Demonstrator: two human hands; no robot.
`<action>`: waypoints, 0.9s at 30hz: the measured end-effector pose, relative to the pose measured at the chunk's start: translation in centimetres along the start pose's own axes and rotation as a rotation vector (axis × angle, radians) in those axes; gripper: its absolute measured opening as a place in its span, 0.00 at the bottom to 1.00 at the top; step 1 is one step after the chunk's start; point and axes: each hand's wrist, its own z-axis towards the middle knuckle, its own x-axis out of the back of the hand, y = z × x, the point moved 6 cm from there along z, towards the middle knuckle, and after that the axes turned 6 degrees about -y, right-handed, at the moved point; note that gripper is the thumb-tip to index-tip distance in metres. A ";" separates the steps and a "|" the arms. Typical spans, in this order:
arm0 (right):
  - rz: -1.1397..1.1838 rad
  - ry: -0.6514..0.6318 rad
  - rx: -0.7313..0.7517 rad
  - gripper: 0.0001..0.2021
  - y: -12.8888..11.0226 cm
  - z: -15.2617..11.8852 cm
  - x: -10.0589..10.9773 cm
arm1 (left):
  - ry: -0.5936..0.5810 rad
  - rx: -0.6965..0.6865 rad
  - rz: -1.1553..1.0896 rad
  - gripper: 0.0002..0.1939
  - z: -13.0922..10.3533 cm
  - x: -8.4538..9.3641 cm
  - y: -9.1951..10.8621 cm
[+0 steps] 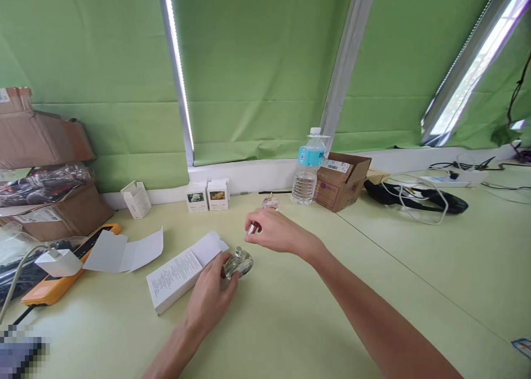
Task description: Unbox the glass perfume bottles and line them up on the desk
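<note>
My left hand (pixel 213 290) is closed round a small clear glass bottle (pixel 239 264) with a silver sprayer on top, its cap off. Up and to the right of it, my right hand (pixel 276 230) pinches a small shiny cap (pixel 252 229). A white printed box (pixel 176 276) lies with its flap open just left of my left hand. Behind my right hand stands another small bottle (pixel 270 202) with a gold top, partly hidden by the hand.
Two small white boxes (pixel 218 195) and an open white carton (pixel 136 200) stand by the wall. Folded white paper (pixel 124 252) and an orange power strip (pixel 58 287) lie left. A water bottle (pixel 307 171), brown box (pixel 340 182) and black pouch (pixel 415 197) are at the back right.
</note>
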 end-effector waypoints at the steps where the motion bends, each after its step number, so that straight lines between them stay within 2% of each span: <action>1: -0.044 -0.044 -0.040 0.07 0.8 0.2 -0.4 | 0.005 0.010 -0.019 0.17 0.0 0.1 -0.2; 5: -0.138 -0.190 -0.130 0.11 3.0 1.3 -3.1 | -0.001 0.021 -0.082 0.19 0.2 0.1 -0.6; 8: -0.159 -0.292 -0.171 0.15 3.7 1.9 -5.6 | -0.006 0.018 -0.105 0.19 0.2 0.1 -0.7; 11: -0.150 -0.359 -0.205 0.17 3.8 2.0 -7.0 | -0.011 0.027 -0.103 0.19 0.2 0.0 -0.8; 13: -0.123 -0.378 -0.209 0.20 3.8 1.8 -6.8 | -0.016 0.025 -0.094 0.20 0.2 0.0 -0.8; 16: -0.059 -0.343 -0.167 0.25 3.3 1.4 -4.9 | -0.018 0.010 -0.074 0.20 0.2 0.1 -0.6; 19: 0.043 -0.258 -0.084 0.16 1.9 0.8 -2.8 | -0.017 0.003 -0.059 0.20 0.2 0.2 -0.4; 21: 0.169 -0.194 0.016 0.17 0.4 0.6 -1.9 | -0.018 -0.003 -0.053 0.19 0.2 0.2 -0.3; 24: 0.244 -0.134 0.137 0.16 -1.7 0.4 -2.1 | -0.019 -0.011 -0.048 0.17 0.2 0.2 -0.2; 27: 0.168 -0.096 0.179 0.07 -2.7 0.5 -2.6 | -0.015 -0.010 -0.039 0.16 0.2 0.2 -0.1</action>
